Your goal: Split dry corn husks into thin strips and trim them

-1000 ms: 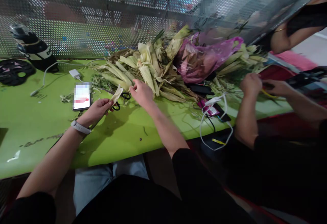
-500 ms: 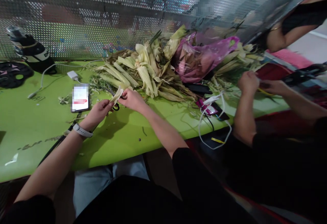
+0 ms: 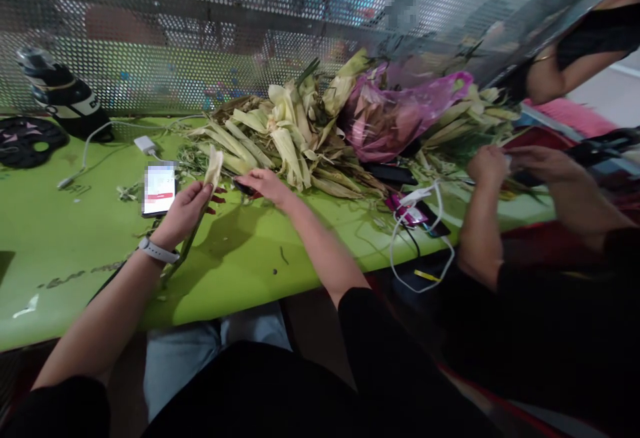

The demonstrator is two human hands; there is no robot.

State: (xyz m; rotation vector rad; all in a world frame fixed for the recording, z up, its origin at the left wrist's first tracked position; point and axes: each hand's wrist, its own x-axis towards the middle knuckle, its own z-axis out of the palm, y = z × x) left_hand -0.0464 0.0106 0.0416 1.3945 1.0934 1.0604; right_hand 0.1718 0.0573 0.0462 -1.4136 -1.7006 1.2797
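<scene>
Pale husk strip point(image 3: 214, 166): tipped more upright than half a second ago and shifted slightly left; a gap now parts it from the right hand.
Left hand point(image 3: 187, 211): fingers clamped on the strip's lower part, thumb over it, above the middle of the tabletop point(image 3: 240, 278); a greenish length point(image 3: 187, 241) runs below the palm toward the near edge.
Right hand point(image 3: 267, 185): fingers closed on the black handle of the scissors point(image 3: 243, 188), just in front of the husk heap; the blades are hard to make out.
Husk heap point(image 3: 285, 131): piled along the far edge, loose leaves pointing toward the near edge.
Phone point(image 3: 160, 188): screen lit, lying just beyond the left hand, with a white adapter point(image 3: 145, 145) near it.
Purple bag point(image 3: 383, 121): slumped against the heap's right side.
Pink packet point(image 3: 410, 209): near the near edge, right of the heap, a white cable point(image 3: 393, 251) looping over that edge.
Co-worker's hands point(image 3: 487, 165): close together above the tabletop's right part.
Black bottle point(image 3: 65, 101): far left corner, leaning in view, before a perforated panel point(image 3: 165, 71).
</scene>
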